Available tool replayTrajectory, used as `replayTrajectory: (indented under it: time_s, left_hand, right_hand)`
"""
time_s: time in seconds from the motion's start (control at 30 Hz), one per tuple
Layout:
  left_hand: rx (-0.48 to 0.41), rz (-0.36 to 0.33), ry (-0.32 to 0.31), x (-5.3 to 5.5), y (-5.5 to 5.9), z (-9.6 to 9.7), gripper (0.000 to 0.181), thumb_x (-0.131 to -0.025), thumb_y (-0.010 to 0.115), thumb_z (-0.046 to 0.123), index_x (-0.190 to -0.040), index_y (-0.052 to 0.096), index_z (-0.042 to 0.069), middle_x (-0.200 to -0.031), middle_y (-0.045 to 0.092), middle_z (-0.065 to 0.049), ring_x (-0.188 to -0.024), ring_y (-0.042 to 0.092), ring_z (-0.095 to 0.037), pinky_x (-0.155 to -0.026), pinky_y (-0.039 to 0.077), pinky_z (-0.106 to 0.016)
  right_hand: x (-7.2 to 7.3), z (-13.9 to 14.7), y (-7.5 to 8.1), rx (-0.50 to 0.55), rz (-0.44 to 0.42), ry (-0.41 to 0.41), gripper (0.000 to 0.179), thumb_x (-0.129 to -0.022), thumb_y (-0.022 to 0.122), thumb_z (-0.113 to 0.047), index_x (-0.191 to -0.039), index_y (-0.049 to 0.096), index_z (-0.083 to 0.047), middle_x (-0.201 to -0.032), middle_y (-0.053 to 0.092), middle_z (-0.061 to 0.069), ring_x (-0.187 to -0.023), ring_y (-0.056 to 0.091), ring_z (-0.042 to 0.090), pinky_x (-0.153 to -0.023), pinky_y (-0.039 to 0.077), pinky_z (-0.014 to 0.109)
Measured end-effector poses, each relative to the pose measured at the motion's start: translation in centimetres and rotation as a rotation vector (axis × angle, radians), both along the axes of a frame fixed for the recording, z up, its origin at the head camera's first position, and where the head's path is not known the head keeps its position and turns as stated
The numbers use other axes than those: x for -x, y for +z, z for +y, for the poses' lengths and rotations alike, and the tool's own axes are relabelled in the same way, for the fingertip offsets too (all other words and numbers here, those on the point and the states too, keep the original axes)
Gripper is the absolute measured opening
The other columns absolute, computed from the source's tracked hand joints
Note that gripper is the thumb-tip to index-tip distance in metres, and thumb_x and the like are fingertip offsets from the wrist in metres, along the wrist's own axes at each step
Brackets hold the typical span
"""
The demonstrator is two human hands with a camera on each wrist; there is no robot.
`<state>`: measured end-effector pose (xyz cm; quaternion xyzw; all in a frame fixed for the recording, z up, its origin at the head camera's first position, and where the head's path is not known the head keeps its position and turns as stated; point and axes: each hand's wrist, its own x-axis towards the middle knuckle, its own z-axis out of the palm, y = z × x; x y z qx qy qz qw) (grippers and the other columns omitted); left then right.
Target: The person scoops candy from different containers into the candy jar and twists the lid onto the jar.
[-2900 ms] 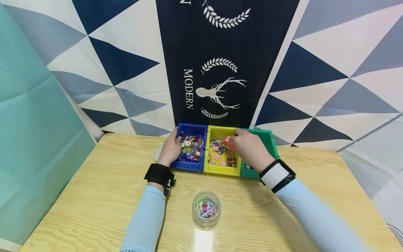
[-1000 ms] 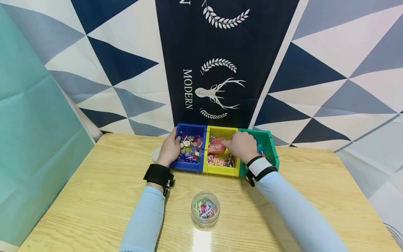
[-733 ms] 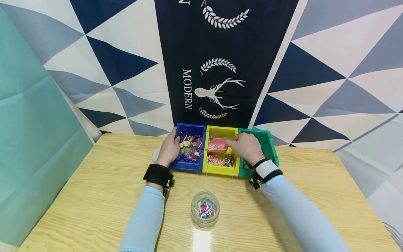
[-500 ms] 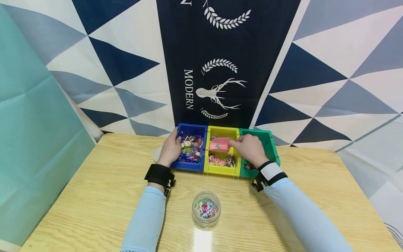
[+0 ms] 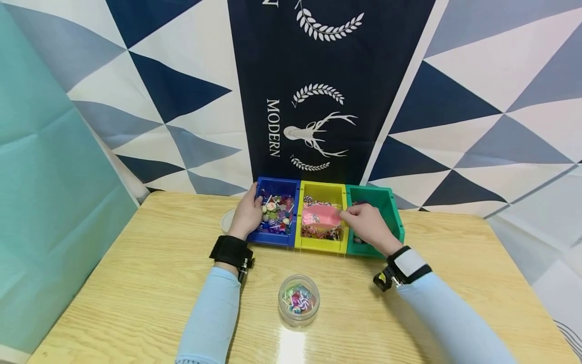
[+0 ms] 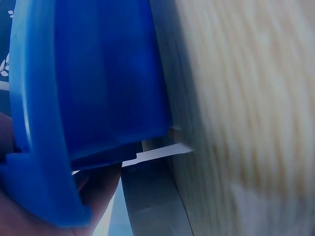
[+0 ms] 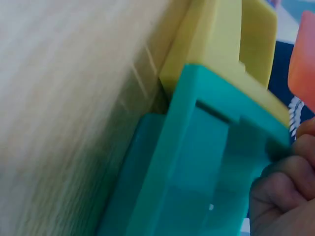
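Pale wood table (image 5: 136,273), triangle-patterned wall (image 5: 193,76) behind: the right hand (image 5: 367,223) pinches the pink scoop (image 5: 328,215) above the yellow bin (image 5: 324,191), its long axis running 3 to 9 o'clock, candy-bearing mouth toward 9. At the blue bin's (image 5: 279,187) 9 o'clock side, the left hand (image 5: 247,216) grips the rim.

one of the hands (image 6: 24,221) grips the blue bin (image 6: 108,78) beside the wooden tabletop (image 6: 251,98).
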<state>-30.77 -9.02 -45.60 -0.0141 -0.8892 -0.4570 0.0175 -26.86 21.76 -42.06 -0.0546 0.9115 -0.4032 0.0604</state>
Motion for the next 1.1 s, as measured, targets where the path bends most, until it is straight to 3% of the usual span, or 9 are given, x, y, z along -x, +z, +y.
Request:
replayTrajectory:
  time_s: [0.17,0.33,0.5,0.83,1.1]
  left_hand:
    - [0.012,-0.006,0.004,0.0,-0.4,0.0,0.054,-0.111,0.033,0.017,-0.161,0.015,0.013,-0.163,0.024,-0.013,-0.147,0.027,-0.032,-0.120,0.026,-0.042]
    - [0.063,-0.004,0.009,0.0,-0.4,0.0,0.053,-0.110,0.033,0.014,-0.160,0.017,0.009,-0.161,0.026,-0.016,-0.146,0.029,-0.033,-0.119,0.028,-0.044]
    - [0.086,-0.012,0.009,-0.1,-0.2,0.0,0.054,-0.109,0.032,0.010,-0.160,0.015,0.006,-0.161,0.026,-0.019,-0.145,0.029,-0.034,-0.119,0.028,-0.046]
    - [0.077,-0.046,0.003,0.1,0.0,0.0,0.054,-0.109,0.030,0.010,-0.160,0.011,0.006,-0.162,0.022,-0.017,-0.147,0.025,-0.032,-0.120,0.026,-0.045]
    - [0.100,-0.037,0.020,0.6,0.1,0.4,0.055,-0.109,0.032,0.010,-0.159,0.013,0.003,-0.161,0.026,-0.019,-0.145,0.029,-0.033,-0.119,0.028,-0.047]
  right_hand:
    - [-3.1,-0.3,0.9,-0.056,0.098,0.126,0.050,-0.098,0.063,-0.038,-0.058,0.047,-0.012,-0.053,0.032,-0.005,-0.049,0.038,0.017,-0.046,0.025,0.024]
    - [-6.5,-0.4,1.3,-0.108,0.207,0.249,0.046,-0.093,0.069,-0.025,-0.055,0.044,-0.017,-0.050,0.031,-0.010,-0.047,0.036,0.010,-0.046,0.025,0.022]
    - [-8.9,-0.9,1.8,-0.221,0.335,0.312,0.042,-0.090,0.074,-0.034,-0.058,0.049,-0.023,-0.050,0.029,-0.015,-0.045,0.033,0.004,-0.044,0.021,0.020]
    - [-11.5,-2.4,2.6,-0.439,0.750,0.353,0.030,-0.081,0.074,-0.037,-0.063,0.056,-0.023,-0.056,0.033,-0.017,-0.050,0.031,0.001,-0.043,0.021,0.017]
    - [-12.2,-2.7,3.3,-0.480,0.881,0.376,0.034,-0.081,0.075,-0.039,-0.062,0.056,-0.019,-0.056,0.038,-0.014,-0.050,0.034,0.002,-0.042,0.024,0.014]
